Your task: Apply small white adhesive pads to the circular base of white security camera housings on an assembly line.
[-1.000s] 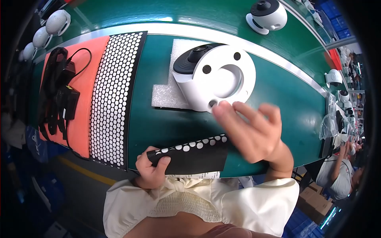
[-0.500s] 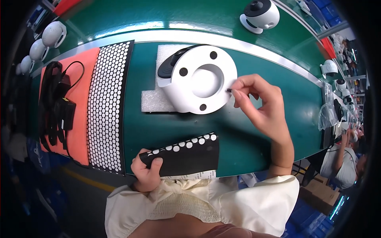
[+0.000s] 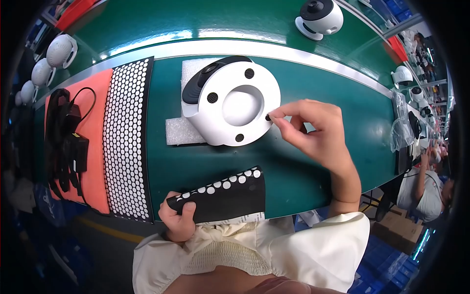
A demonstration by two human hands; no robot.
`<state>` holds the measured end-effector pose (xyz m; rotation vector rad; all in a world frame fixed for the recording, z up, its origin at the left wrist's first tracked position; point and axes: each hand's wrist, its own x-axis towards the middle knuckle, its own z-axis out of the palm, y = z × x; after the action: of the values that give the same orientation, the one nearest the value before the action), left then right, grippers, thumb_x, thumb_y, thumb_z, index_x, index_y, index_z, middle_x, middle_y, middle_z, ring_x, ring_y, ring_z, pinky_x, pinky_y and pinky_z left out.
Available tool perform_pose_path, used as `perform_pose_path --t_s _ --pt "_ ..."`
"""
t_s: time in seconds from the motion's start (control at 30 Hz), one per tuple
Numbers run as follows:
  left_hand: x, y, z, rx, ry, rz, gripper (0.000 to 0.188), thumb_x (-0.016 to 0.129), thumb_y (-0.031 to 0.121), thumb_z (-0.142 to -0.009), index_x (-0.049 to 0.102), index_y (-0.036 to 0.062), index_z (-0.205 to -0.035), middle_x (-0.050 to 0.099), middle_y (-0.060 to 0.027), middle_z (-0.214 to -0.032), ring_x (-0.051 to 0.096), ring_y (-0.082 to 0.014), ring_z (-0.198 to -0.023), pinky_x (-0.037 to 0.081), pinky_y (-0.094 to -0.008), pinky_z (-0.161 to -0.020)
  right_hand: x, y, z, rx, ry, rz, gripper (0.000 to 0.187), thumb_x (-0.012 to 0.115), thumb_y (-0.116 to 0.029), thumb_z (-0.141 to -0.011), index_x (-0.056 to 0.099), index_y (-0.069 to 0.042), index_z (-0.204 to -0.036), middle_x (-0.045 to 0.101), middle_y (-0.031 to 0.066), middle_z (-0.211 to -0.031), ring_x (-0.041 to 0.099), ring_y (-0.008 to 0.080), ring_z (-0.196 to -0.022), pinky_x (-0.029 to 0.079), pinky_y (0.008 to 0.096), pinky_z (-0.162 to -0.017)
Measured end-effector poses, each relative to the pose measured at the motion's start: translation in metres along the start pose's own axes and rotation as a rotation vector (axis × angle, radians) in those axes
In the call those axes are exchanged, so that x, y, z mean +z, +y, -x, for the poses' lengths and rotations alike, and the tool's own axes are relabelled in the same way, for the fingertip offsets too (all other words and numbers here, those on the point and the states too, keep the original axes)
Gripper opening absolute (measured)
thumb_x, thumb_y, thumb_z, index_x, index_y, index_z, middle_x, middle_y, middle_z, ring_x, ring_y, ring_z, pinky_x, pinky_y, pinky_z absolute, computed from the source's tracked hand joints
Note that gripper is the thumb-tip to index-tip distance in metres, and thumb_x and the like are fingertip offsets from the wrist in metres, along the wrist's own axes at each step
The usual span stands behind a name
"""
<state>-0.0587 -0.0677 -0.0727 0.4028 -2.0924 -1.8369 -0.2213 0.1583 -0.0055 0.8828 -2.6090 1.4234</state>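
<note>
A white device with a round, ring-shaped base (image 3: 205,125) lies tilted on white foam (image 3: 177,132), its base facing up. Black textured round pads (image 3: 212,97) are stuck around the recessed centre. My right hand (image 3: 316,130) pinches thumb and index finger at another small black pad (image 3: 268,117) at the base's right edge, touching the surface. In my left hand (image 3: 178,220) is a black sheet of pads (image 3: 227,201), held above the bench's near edge. White circles show along its top edge and printed white backing at the bottom.
Left on the bench, an orange sheet (image 3: 98,103) carries black cables and power adapters (image 3: 76,152), beside a sheet with white dots (image 3: 125,142). Across a pale rail, a white camera-like device (image 3: 320,19) stands on the green surface. Clear plastic bags (image 3: 402,127) lie far right.
My right hand has brought the small black pad against the base's right edge. The bench scene has shifted slightly left in view; my left hand still holds the sheet.
</note>
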Motion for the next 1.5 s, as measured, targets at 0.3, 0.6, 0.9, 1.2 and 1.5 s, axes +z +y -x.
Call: perform_pose_path --t_s 0.3,0.6,0.9,1.2,1.5 --pt "0.005 0.002 0.003 -0.071 0.100 -0.031 0.024 0.060 0.016 -0.070 0.049 -0.0038 -0.076 0.047 -0.0024 -0.064 0.043 -0.0108 -0.059 0.039 -0.0251 -0.055 0.004 -0.006 0.018 -0.391 0.033 0.720 0.037 0.062 -0.017 -0.074 0.055 0.003 -0.104 0.042 -0.0003 -0.048 0.037 0.0122 -0.038 0.029 0.0261 -0.038" --pt "0.003 0.013 0.001 -0.103 -0.040 0.072 0.036 0.056 0.017 -0.080 0.046 -0.0094 -0.102 0.054 -0.0150 -0.097 0.052 -0.0217 -0.082 0.043 -0.0311 -0.074 -0.029 0.004 -0.089 -0.036 -0.373 -0.607 0.033 0.051 -0.028 -0.084 0.050 -0.002 -0.103 0.057 0.0061 -0.083 0.054 0.0103 -0.077 0.044 0.0247 -0.064" --pt "-0.012 -0.012 -0.001 -0.130 0.003 -0.006 0.044 0.054 0.010 -0.078 0.038 -0.0115 -0.113 0.048 -0.0221 -0.110 0.047 -0.0288 -0.096 0.036 -0.0345 -0.087 -0.015 -0.005 -0.094 -0.290 -0.801 -0.144 0.020 0.064 -0.021 -0.071 0.060 -0.002 -0.074 0.059 0.0059 -0.063 0.053 0.0176 -0.059 0.040 0.0307 -0.054" --pt "-0.005 -0.011 -0.001 -0.123 0.023 -0.023 0.041 0.052 0.006 -0.078 0.039 -0.0132 -0.111 0.049 -0.0215 -0.108 0.048 -0.0283 -0.095 0.037 -0.0345 -0.085 -0.053 -0.012 -0.063 -0.229 -0.148 0.467 0.014 0.059 -0.013 -0.068 0.055 -0.006 -0.080 0.058 0.0124 -0.067 0.058 0.0307 -0.067 0.044 0.0387 -0.056" --pt "0.000 0.016 -0.001 -0.204 -0.083 -0.029 0.039 0.048 0.014 -0.084 0.040 -0.0100 -0.113 0.050 -0.0202 -0.110 0.047 -0.0267 -0.099 0.035 -0.0340 -0.088 -0.035 0.136 -0.111 -0.159 0.326 0.476 0.014 0.049 -0.002 -0.073 0.050 -0.008 -0.086 0.058 0.0130 -0.075 0.057 0.0305 -0.072 0.044 0.0378 -0.059"
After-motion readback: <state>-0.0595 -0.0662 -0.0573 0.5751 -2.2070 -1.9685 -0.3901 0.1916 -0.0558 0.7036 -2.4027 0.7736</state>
